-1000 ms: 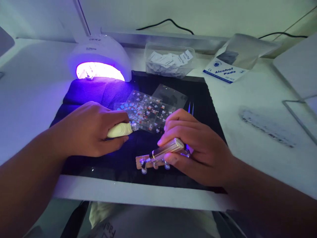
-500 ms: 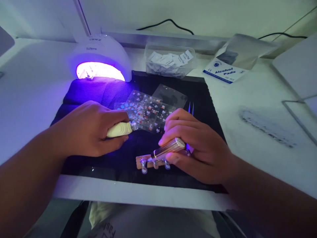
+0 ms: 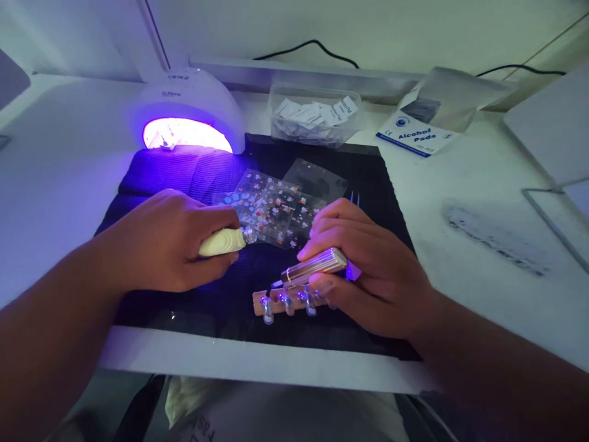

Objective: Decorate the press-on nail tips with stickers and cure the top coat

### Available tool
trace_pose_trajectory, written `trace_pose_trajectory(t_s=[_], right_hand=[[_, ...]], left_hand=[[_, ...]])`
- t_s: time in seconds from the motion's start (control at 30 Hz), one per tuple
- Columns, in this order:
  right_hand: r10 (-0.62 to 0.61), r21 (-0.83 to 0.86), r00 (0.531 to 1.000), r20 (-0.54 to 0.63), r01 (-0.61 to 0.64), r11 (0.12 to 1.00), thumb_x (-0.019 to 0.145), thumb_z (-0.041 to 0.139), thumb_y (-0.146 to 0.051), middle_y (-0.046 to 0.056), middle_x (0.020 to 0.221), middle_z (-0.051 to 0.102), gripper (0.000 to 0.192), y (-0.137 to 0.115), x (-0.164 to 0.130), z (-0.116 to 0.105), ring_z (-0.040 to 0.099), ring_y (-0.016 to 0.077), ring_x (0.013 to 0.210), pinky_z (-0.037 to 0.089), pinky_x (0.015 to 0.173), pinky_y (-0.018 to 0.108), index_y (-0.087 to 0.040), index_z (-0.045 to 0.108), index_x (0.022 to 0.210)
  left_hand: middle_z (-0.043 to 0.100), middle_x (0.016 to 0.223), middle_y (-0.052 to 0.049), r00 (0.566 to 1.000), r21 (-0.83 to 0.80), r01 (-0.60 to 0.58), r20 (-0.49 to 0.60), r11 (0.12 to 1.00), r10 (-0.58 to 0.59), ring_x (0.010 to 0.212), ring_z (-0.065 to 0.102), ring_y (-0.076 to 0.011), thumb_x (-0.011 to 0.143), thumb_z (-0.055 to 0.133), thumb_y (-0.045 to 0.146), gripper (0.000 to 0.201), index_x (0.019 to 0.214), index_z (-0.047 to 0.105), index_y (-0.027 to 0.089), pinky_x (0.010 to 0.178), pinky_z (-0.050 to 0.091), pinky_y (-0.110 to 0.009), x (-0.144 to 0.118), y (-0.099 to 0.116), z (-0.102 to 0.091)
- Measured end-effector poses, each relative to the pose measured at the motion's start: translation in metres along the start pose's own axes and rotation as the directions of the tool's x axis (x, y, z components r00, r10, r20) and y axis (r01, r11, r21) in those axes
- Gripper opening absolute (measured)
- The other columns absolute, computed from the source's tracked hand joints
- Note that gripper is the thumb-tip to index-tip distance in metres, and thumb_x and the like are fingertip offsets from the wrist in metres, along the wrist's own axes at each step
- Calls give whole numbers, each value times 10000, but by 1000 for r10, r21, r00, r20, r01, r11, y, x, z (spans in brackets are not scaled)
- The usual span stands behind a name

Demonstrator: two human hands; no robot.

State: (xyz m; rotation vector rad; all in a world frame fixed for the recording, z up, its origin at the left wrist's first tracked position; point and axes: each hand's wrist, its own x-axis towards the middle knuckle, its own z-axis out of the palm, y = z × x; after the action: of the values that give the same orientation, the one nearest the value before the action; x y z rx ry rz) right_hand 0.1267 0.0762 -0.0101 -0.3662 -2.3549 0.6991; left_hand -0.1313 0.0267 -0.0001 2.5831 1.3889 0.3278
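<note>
While my right hand [image 3: 368,270] grips a ribbed silver pen-like tool [image 3: 315,267], its dark tip points down-left over a small wooden strip [image 3: 276,301] that carries a row of clear nail tips lit violet. I have the fingers wrapped round the tool's barrel and the lower ones resting on the strip's right end. My left hand [image 3: 165,245] is closed round a cream-coloured handle [image 3: 221,242] whose small metal head points right, toward the sticker sheets [image 3: 271,209].

The strip lies near the front edge of the black mat [image 3: 211,301], just short of the white table lip [image 3: 230,359]. Between my two hands I see a patch of bare mat. Behind the sheets the mat runs back to the glowing UV nail lamp [image 3: 188,110] at the rear left and a clear tub of sachets [image 3: 315,113]. Off the mat to the right, the white table [image 3: 460,178] holds an alcohol pads box [image 3: 423,132] at the back.
</note>
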Motion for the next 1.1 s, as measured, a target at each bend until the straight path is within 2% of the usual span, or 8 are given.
trace_pose_trajectory(t_s=[0.27,0.43,0.53,0.63,0.73,0.9,1.0,1.1], right_hand=[[-52,121,995,89,41,992,919,573,-288,1,707,640,106,-1,0,-4,560,159,738,475,796,365,-196,601,873],[2,-30,1000,9,-2,1000,902,571,-263,0,714,650,74,-1,-1,1,562,164,715,466,803,375,-206,605,868],[-4,6,999,-47,5,1000,900,577,-264,-3,716,647,65,1,-1,-1,549,163,725,469,776,359,-209,605,878],[-19,98,1000,-6,20,995,911,581,-286,-1,727,652,93,0,-2,-3,550,160,754,474,777,350,-203,605,876],[-27,91,998,56,21,996,912,578,-282,4,719,651,115,-1,-1,-2,556,157,757,474,799,359,-185,610,859],[1,-34,1000,-25,-2,999,901,561,-233,-2,717,652,54,1,-1,0,551,161,716,463,800,374,-204,599,876],[7,36,999,-50,-5,999,899,564,-245,-5,715,650,55,0,-1,-1,545,162,712,465,769,360,-215,597,867],[0,91,1000,-1,0,996,900,578,-273,-3,710,649,89,-1,-1,-1,548,158,727,470,781,354,-200,608,859]], left_hand=[[477,502,58,1000,8,6,22,1000,-7,430,446,-101,865,550,336,169,767,551,198,479,260,-267,0,1,-1],[495,502,56,1000,-2,14,22,1000,-14,425,447,-99,866,541,349,177,775,564,199,477,255,-267,0,0,-1],[503,506,54,1000,-3,14,22,1000,-14,430,455,-102,867,540,349,175,785,572,197,481,255,-271,0,0,0],[494,498,57,1000,-11,-2,0,1000,2,422,446,-99,869,545,344,178,777,572,194,480,244,-274,0,0,1],[496,498,59,1000,-22,1,8,1000,-1,419,446,-96,867,551,333,169,774,569,193,481,244,-271,1,0,0],[517,510,55,999,-6,17,34,1000,-17,434,480,-103,871,538,336,167,782,565,197,487,246,-272,1,1,-1],[522,506,53,999,11,13,34,1000,-13,434,490,-109,877,530,352,179,793,570,199,485,244,-273,0,0,-1],[518,506,53,1000,5,3,30,1000,-3,430,485,-112,876,538,350,173,793,567,202,484,248,-274,-1,-1,0]])
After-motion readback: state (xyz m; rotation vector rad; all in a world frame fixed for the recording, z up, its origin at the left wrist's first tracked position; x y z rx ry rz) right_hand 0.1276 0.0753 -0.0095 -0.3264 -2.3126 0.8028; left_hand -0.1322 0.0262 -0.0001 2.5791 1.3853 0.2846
